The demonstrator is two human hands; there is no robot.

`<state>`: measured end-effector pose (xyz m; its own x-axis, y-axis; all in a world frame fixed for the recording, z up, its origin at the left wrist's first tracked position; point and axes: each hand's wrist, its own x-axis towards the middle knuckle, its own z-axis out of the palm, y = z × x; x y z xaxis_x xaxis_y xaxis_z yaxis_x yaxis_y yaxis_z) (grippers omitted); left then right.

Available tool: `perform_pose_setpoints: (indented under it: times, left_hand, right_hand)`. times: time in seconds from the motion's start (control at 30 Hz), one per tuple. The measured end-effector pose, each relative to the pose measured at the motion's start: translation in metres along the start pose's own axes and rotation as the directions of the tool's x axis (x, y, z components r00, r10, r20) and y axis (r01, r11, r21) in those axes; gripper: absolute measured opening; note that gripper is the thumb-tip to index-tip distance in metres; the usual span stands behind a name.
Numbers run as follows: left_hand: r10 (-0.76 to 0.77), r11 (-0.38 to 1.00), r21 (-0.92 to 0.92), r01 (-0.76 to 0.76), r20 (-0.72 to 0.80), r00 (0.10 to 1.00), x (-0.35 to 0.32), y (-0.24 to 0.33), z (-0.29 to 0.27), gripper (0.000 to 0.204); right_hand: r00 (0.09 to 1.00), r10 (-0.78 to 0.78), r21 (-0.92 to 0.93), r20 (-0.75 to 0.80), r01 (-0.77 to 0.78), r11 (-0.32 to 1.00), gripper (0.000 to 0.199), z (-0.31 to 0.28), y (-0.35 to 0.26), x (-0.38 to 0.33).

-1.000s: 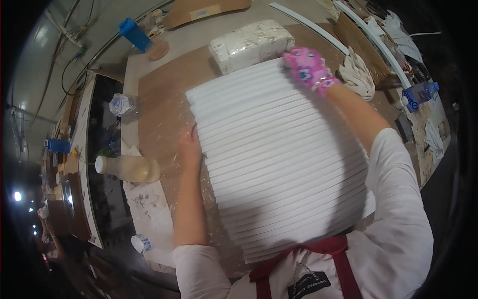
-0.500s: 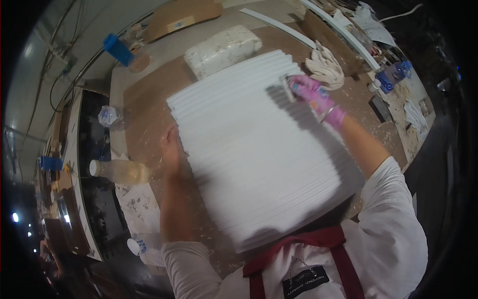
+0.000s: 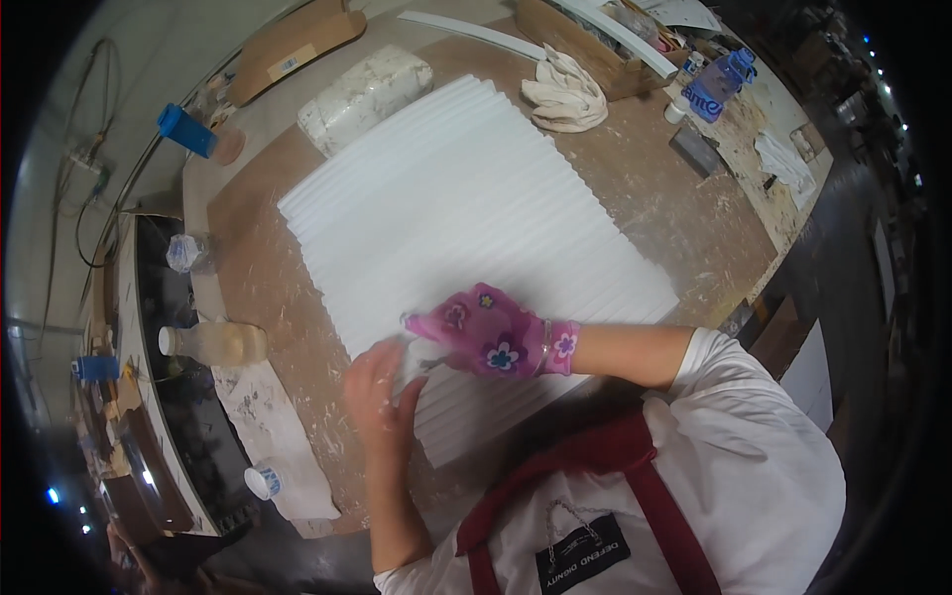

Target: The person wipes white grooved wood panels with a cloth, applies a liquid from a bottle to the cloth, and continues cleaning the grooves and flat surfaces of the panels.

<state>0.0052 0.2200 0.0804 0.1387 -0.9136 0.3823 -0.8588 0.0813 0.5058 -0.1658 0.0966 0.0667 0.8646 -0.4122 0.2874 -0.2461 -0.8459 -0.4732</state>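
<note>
A broad layer of narrow white strips, laid side by side with a ridged surface, lies before me. My right hand, in a pink flowered glove, is over its near left part. Its fingers are closed on a small flat pale tool, mostly hidden by the glove; its exact kind does not show. My bare left hand is at the strips' left edge, close to the right fingertips. Its thumb stands apart from the fingers, and nothing shows in it.
A plastic-wrapped white block lies beyond the strips. A cream cloth glove, a cardboard box, a dark grey block and a blue bottle are at the far right. Along the left stand a blue-topped bottle and a cloudy bottle.
My right hand has come from the far right edge of the strips toward me and left, beside my left hand. My left hand has moved nearer to me. The view has shifted.
</note>
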Motion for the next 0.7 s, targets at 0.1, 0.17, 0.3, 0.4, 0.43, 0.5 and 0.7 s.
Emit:
perform_pose_setpoints:
  times: [0.1, 0.17, 0.3, 0.4, 0.43, 0.5, 0.7]
  left_hand:
    - [0.032, 0.999, 0.019, -0.034, 0.112, 0.993, -0.009, 0.004, -0.007, 0.044]
    - [0.070, 0.997, -0.031, -0.064, 0.229, 0.971, -0.018, -0.002, -0.007, 0.045]
    - [0.070, 0.996, 0.032, -0.083, 0.293, 0.953, -0.021, 0.012, -0.010, 0.043]
    - [0.023, 0.995, 0.085, -0.045, 0.241, 0.970, -0.024, 0.007, -0.020, 0.042]
    - [-0.033, 0.982, 0.186, 0.010, 0.125, 0.992, -0.030, -0.008, -0.025, 0.039]
    - [-0.343, 0.899, 0.258, 0.355, -0.091, 0.935, -0.050, -0.054, -0.047, 0.031]
    - [-0.574, 0.633, 0.268, 0.726, -0.466, 0.673, -0.104, -0.184, -0.095, 0.041]
  right_hand:
    - [0.984, -0.120, 0.134, -0.134, 0.138, 0.981, 0.053, 0.003, -0.011, -0.011]
    - [0.982, -0.137, 0.133, -0.128, 0.154, 0.979, 0.050, 0.005, -0.016, -0.013]
    - [0.986, -0.166, 0.058, 0.020, 0.164, 0.985, 0.053, 0.008, -0.014, -0.022]
    - [0.965, -0.215, 0.058, -0.149, 0.226, 0.972, 0.045, -0.008, 0.000, -0.033]
    - [0.990, -0.140, 0.068, -0.031, 0.142, 0.988, 0.051, -0.021, 0.016, -0.033]
    - [0.991, 0.105, 0.278, 0.084, -0.124, 0.953, 0.050, -0.054, 0.052, -0.026]
    - [0.805, 0.474, -0.087, -0.357, -0.534, 0.841, 0.048, -0.098, 0.221, -0.039]
